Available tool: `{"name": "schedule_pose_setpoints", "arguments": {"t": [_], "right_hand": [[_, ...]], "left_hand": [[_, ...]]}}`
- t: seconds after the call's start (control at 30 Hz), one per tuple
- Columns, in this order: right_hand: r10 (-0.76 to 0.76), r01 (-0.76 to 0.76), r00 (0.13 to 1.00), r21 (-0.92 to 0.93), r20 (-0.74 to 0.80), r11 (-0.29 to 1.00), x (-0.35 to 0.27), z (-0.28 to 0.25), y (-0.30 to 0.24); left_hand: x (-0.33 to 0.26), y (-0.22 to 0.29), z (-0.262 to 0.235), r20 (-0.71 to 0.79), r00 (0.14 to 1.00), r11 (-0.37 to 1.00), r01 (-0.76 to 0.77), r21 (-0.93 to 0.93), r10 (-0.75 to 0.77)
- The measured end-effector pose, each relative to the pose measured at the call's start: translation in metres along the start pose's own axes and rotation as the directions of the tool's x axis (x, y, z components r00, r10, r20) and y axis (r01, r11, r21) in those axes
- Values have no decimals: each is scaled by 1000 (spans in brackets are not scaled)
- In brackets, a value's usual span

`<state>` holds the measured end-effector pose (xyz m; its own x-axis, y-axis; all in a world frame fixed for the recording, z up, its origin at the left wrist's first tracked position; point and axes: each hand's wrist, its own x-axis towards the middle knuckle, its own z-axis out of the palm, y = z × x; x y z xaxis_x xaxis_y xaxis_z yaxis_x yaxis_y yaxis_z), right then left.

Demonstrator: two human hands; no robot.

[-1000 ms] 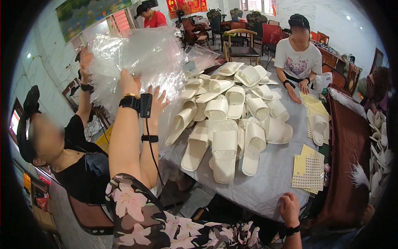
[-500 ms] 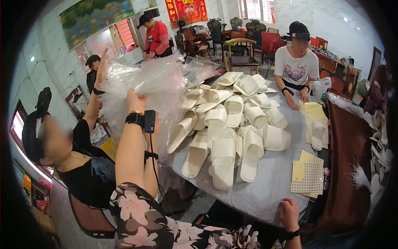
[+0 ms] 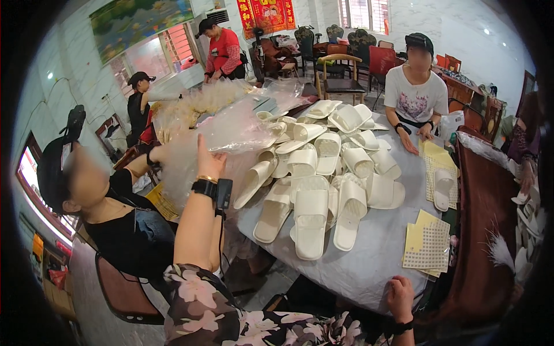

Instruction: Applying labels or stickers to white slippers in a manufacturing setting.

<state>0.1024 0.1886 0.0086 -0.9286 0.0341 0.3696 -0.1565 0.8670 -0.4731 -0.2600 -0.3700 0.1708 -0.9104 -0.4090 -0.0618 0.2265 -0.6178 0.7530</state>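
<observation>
My left hand [image 3: 211, 160], with a black wristband and small black box at the wrist, is raised over the table's left side. It grips the near edge of a bundle of clear plastic bags [image 3: 239, 124]; some fingers are hidden by the plastic. A person in black [image 3: 124, 196] on my left reaches toward the same plastic. My right hand [image 3: 400, 297] rests at the table's near right edge, its fingers curled in a loose fist with nothing visible in them. Ahead of it lie yellow sticker sheets [image 3: 427, 239]. A heap of white slippers [image 3: 311, 213] covers the table's middle.
The table [image 3: 369, 271] has a pale cover. At the right, a single slipper [image 3: 442, 187] lies on more yellow sheets, near a seated person in white [image 3: 414, 95]. A brown chair back [image 3: 487, 230] stands beside the table. Farther plastic bags [image 3: 202, 101] lie near two other people.
My left hand has moved down and slightly right with the plastic bags, which have sunk lower. The person on my left has lowered a raised arm. My right hand stays put.
</observation>
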Motion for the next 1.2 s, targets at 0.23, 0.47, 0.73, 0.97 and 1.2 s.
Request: {"name": "schedule_pose_setpoints", "arguments": {"t": [0.23,0.47,0.73,0.97,1.2], "right_hand": [[16,-16,1000,18,3,1000,-3,-1,0],[10,-10,1000,13,-18,1000,-5,5,4],[62,-59,996,40,-71,997,-8,14,-2],[94,-87,992,88,-80,992,-12,21,3],[117,-111,990,78,-83,991,-18,20,8]], "left_hand": [[-59,-59,13,-144,985,991,109,73,-98],[-195,-148,23,404,905,797,-146,586,-132],[-319,-225,5,954,294,370,-880,297,-65],[-335,-262,-21,967,179,299,-927,228,-182],[-344,-268,-20,983,126,235,-960,154,-130]]}}
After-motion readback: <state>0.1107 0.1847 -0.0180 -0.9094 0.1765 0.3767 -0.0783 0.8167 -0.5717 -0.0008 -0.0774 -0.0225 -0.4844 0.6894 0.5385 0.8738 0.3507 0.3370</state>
